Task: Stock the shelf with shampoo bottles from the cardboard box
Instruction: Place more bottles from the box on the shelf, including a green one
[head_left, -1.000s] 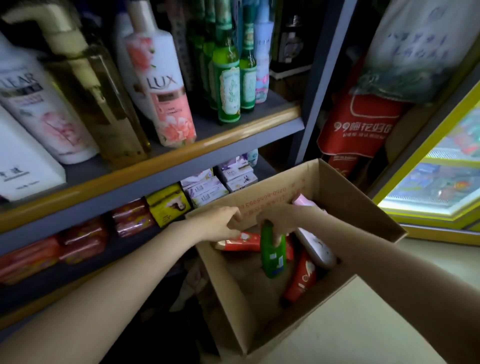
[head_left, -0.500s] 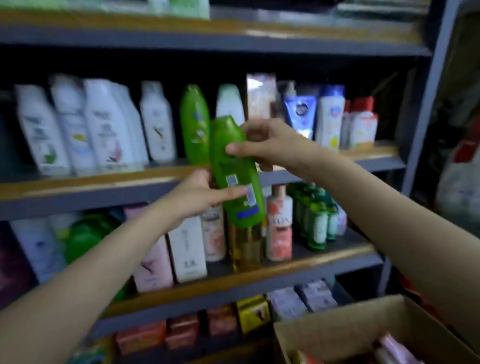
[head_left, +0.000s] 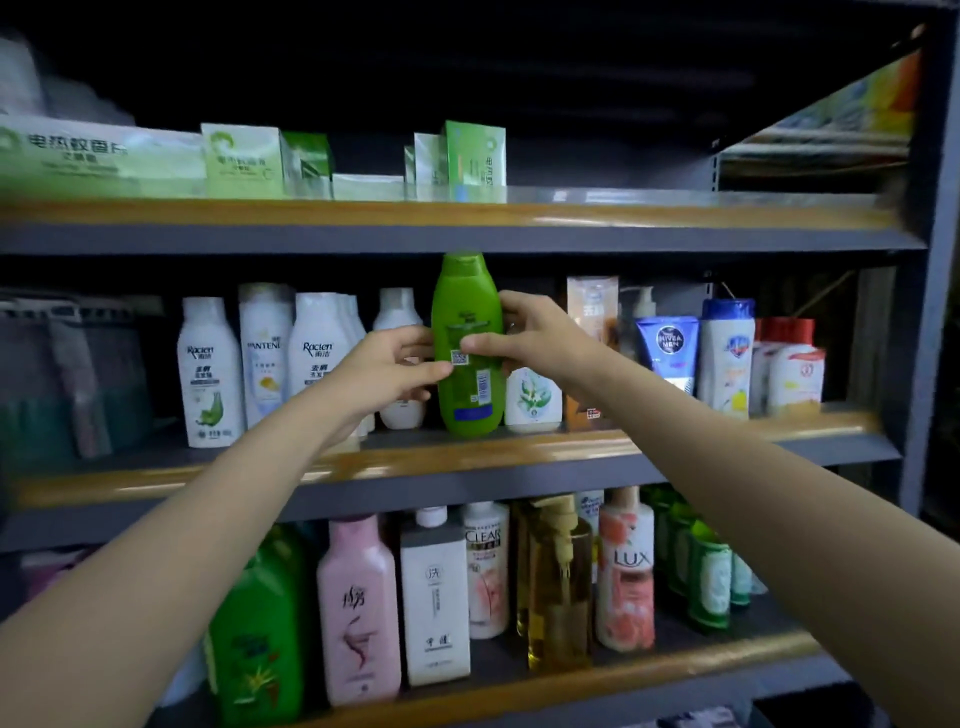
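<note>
Fingers of both hands clasp one green shampoo bottle upright at the middle shelf.

Left hand grips the bottle's side from nine o'clock, right hand from three o'clock, thumb across the back label; its base looks to be at or just above the shelf board, and I cannot tell which, so I judge this placement nearly done with letting go left. The cardboard box is out of view, so the stock remaining is unknown. Reading left to right around the bottle: white Racien bottles and a Pantene bottle at nine o'clock, a small white bottle just beside it at four o'clock, then a Nivea tube further toward three. The gap is narrow, so neighbours could be knocked; the upper shelf's edge sits close over the cap at twelve o'clock.
</note>
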